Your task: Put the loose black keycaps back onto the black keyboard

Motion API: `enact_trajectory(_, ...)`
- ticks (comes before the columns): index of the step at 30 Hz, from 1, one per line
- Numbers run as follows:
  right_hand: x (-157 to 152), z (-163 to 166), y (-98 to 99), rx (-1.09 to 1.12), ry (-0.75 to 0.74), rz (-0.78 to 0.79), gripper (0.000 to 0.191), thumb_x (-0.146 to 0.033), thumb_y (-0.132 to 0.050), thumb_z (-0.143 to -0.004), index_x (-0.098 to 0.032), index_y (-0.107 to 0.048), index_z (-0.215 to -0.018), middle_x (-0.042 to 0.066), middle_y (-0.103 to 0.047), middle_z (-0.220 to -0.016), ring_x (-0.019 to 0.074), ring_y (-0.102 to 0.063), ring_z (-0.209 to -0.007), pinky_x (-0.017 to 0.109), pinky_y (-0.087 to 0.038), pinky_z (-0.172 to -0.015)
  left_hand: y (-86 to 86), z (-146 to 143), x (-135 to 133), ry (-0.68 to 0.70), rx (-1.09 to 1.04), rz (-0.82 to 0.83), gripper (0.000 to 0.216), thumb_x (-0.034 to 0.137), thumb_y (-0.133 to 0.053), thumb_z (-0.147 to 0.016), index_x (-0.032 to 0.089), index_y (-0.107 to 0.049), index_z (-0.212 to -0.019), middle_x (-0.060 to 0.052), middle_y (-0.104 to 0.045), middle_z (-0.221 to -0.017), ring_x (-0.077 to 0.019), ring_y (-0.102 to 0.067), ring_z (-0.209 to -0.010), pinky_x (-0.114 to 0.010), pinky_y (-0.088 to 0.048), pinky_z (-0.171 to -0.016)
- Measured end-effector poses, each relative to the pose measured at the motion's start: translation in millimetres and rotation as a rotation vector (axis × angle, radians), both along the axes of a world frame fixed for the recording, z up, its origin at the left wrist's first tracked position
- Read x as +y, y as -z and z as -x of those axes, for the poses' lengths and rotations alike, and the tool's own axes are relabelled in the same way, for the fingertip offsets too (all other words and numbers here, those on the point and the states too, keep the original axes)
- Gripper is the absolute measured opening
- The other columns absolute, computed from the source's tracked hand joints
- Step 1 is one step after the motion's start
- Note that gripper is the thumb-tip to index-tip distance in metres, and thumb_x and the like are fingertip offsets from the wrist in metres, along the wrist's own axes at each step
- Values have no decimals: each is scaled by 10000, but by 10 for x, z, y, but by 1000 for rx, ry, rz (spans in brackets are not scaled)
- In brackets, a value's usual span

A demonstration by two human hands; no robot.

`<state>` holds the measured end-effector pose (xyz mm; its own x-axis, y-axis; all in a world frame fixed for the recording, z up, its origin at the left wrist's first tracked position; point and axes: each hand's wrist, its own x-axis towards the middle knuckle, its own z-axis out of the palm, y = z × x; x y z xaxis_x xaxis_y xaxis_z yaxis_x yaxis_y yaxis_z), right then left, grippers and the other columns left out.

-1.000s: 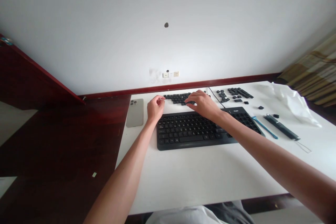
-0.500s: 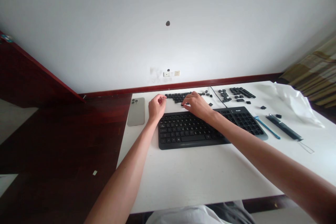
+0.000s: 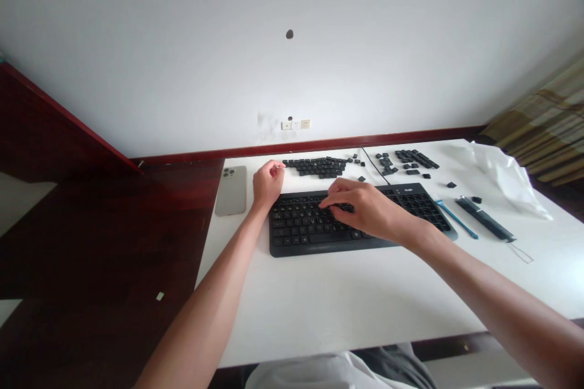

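Note:
A black keyboard (image 3: 294,232) lies on a white table (image 3: 342,298). My right hand (image 3: 365,209) hovers over the keyboard's middle rows, fingers curled down with thumb and forefinger pinched together; what they hold is hidden. My left hand (image 3: 266,183) rests at the keyboard's far left corner, loosely closed, thumb against forefinger. Just behind the keyboard lies a row of several loose black keycaps (image 3: 319,166).
More loose keycaps (image 3: 413,160) lie at the back right, beside the keyboard's cable (image 3: 374,165). A phone (image 3: 232,190) lies face down left of the keyboard. To the right are a blue tool (image 3: 456,219), a long black bar (image 3: 486,219) and crumpled white plastic (image 3: 506,176).
My right hand has drawn back from the row of loose keycaps and come down over the middle of the keyboard. The left hand has stayed at the keyboard's corner.

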<state>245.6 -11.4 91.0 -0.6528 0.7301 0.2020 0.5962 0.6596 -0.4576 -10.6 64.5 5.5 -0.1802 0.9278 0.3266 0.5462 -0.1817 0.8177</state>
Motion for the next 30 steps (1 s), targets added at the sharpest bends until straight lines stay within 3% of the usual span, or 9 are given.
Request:
enact_trajectory(4, -229, -125, 66, -113, -38, 37, 343, -98, -574, -935, -261, -818, -1113, 63, -680, -1078, 140, -665, -764, 277, -523, -680, -22, -8, -16, 3, -1, 8, 163, 204, -573, -876, 224, -735, -879, -18, -717, -790, -190, -619, -741, -294, -431, -718)
enact_trajectory(12, -241, -83, 112, -186, -83, 43, 332, -108, -557, -963, -248, -810, -1127, 81, -705, -1061, 208, -688, -935, 328, -564, -795, -32, -7, -15, -1, 3, 26, 172, 212, -566, -890, 219, -738, -890, -3, -697, -766, -172, -604, -707, -282, -410, -693)
enact_trajectory(17, -259, -148, 145, -36, 77, 124, 409, -159, -595, -967, -248, -670, -1359, 63, -735, -1184, 205, -719, -992, 328, -584, -845, -30, -12, -17, -15, -12, 45, 166, 212, -576, -881, 222, -742, -890, -10, -722, -808, -180, -624, -747, -285, -430, -724)
enact_trajectory(21, -298, -210, 265, 40, 145, 203, 301, -182, -666, -930, -242, -713, -1221, 27, -773, -1130, 199, -735, -1000, 307, -590, -862, -37, -17, -24, -12, -15, 45, 171, 214, -576, -878, 222, -747, -885, -5, -708, -782, -175, -614, -725, -280, -419, -699)
enact_trajectory(25, -309, -244, 338, 62, 122, 214, 112, -238, -676, -947, -242, -767, -1013, 17, -785, -1080, 201, -744, -955, 304, -589, -809, -43, -16, -26, -8, -5, 45, 181, 219, -567, -889, 219, -748, -889, -4, -699, -768, -171, -602, -701, -279, -404, -673)
enact_trajectory(30, -294, -257, 322, 37, 59, 142, 135, -226, -661, -966, -244, -792, -939, 18, -795, -1046, 208, -752, -948, 324, -590, -858, -40, -16, -23, -6, -4, 37, 172, 207, -570, -885, 220, -742, -882, -15, -722, -809, -179, -625, -744, -283, -429, -711)
